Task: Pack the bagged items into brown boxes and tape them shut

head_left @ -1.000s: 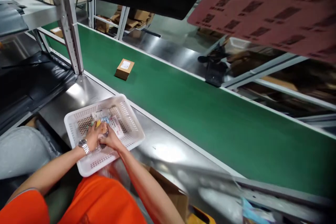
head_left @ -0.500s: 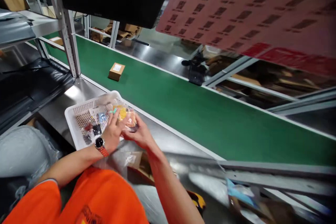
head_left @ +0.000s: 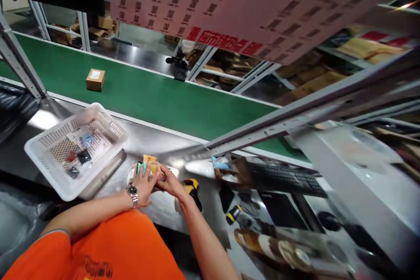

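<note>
My left hand (head_left: 146,186), with a watch on its wrist, lies over a bundle of small plastic-wrapped packets (head_left: 150,159), yellow and orange in colour. Its fingers are bent onto the bundle, and a bit of teal shows at the fingertips. From the other side my right hand (head_left: 170,182) grips the same bundle, fingers curled around its edge. Under the hands a small cardboard box (head_left: 131,172) shows only in part; the hands hide most of it. To the left, a white perforated basket (head_left: 49,138) holds several small bagged items (head_left: 84,156).
A green conveyor belt (head_left: 147,96) runs behind the metal bench (head_left: 113,190), carrying a small carton (head_left: 95,79). Right of my hands lies a yellow-and-black device (head_left: 193,190). Further right are a keyboard (head_left: 284,177) and a bottle (head_left: 262,245). A pink code sheet (head_left: 249,0) hangs overhead.
My view has turned right. Both hands have moved with the packets away from the white basket's edge, to the cardboard box on the bench.
</note>
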`<state>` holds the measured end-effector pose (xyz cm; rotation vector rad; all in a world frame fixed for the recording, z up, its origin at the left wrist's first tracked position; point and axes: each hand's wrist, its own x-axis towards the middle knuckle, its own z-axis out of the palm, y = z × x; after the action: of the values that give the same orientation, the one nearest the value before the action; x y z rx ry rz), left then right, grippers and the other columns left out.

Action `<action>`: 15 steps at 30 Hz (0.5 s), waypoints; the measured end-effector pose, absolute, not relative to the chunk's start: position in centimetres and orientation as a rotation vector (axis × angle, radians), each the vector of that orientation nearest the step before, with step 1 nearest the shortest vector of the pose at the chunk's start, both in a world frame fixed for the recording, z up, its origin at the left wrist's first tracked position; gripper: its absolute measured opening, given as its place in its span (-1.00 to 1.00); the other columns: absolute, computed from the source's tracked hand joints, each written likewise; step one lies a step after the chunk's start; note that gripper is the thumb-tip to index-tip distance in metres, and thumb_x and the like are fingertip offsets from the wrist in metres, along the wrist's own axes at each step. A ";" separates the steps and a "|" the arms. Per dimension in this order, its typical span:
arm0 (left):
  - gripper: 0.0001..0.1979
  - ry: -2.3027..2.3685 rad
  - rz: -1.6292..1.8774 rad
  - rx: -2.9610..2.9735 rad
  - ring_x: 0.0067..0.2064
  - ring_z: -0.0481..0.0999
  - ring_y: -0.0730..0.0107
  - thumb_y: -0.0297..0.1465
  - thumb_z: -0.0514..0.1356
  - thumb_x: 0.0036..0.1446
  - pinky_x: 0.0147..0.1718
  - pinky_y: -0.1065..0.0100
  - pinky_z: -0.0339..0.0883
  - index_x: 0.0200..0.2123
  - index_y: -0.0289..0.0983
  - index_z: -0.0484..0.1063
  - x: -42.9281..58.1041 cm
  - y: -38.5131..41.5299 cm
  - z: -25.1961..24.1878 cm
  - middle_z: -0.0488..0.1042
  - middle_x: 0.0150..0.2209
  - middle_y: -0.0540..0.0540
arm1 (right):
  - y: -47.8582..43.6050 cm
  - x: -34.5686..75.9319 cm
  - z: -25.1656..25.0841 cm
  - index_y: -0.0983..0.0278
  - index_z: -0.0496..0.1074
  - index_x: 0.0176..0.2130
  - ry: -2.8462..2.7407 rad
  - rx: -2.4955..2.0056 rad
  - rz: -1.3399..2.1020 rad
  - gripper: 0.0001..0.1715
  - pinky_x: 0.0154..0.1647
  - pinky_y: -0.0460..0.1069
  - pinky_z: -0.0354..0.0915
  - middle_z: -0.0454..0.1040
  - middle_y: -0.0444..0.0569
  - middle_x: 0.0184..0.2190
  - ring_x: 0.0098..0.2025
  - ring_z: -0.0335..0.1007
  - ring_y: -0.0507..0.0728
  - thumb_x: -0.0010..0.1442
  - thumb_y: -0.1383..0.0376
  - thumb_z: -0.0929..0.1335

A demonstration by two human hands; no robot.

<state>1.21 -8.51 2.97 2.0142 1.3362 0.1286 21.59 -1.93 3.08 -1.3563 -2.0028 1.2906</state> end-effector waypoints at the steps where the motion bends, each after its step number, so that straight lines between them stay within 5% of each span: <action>1: 0.44 1.333 0.047 2.019 0.74 -0.46 -0.67 -0.21 0.70 -0.03 0.64 -0.58 -0.07 0.75 -0.24 -0.01 1.0 -8.6 2.8 -0.43 0.76 -0.56 | -1.7 21.6 2.2 0.24 0.50 0.45 -2.054 -1.351 1.241 -0.11 0.45 0.33 0.47 0.62 0.26 0.33 0.33 0.59 0.41 0.17 0.18 0.51; 4: 0.31 1.351 -0.045 2.026 0.76 -0.35 -0.62 -0.13 0.64 0.06 0.66 -0.48 0.00 0.72 -0.29 0.07 0.8 -7.9 2.8 -0.34 0.76 -0.60 | -0.7 21.8 1.2 0.28 0.54 0.43 -2.223 -1.284 1.172 -0.13 0.45 0.35 0.44 0.64 0.29 0.31 0.31 0.59 0.43 0.15 0.29 0.46; 6: 0.22 1.357 -0.070 2.005 0.76 -0.18 -0.56 -0.24 0.58 0.09 0.66 -0.40 0.07 0.69 -0.34 0.11 0.8 -6.8 3.1 -0.21 0.76 -0.61 | -0.2 21.9 1.3 0.28 0.53 0.44 -2.315 -1.247 1.163 -0.07 0.44 0.34 0.44 0.65 0.27 0.30 0.29 0.60 0.44 0.09 0.34 0.45; 10: 0.07 1.332 -0.099 1.895 0.65 0.30 -0.39 -0.46 0.45 0.10 0.60 -0.18 0.33 0.65 -0.32 0.20 0.3 -4.5 4.3 0.34 0.61 -0.47 | 0.1 22.1 2.3 0.24 0.41 0.50 -2.415 -1.277 1.180 0.04 0.40 0.25 0.47 0.65 0.20 0.35 0.30 0.62 0.40 0.05 0.42 0.43; 15: 0.02 1.361 -0.020 1.938 0.48 0.56 -0.20 -0.58 0.34 0.13 0.47 -0.04 0.51 0.66 -0.29 0.21 -1.5 -4.1 6.0 0.60 0.40 -0.37 | -0.1 20.9 2.6 0.30 0.53 0.38 -2.661 -1.539 1.015 -0.19 0.27 0.20 0.52 0.74 0.27 0.22 0.19 0.71 0.42 0.16 0.45 0.42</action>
<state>-1.50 -4.08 6.00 1.9377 1.3608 -0.0204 20.90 -0.11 2.57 -1.5393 -2.6613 1.0154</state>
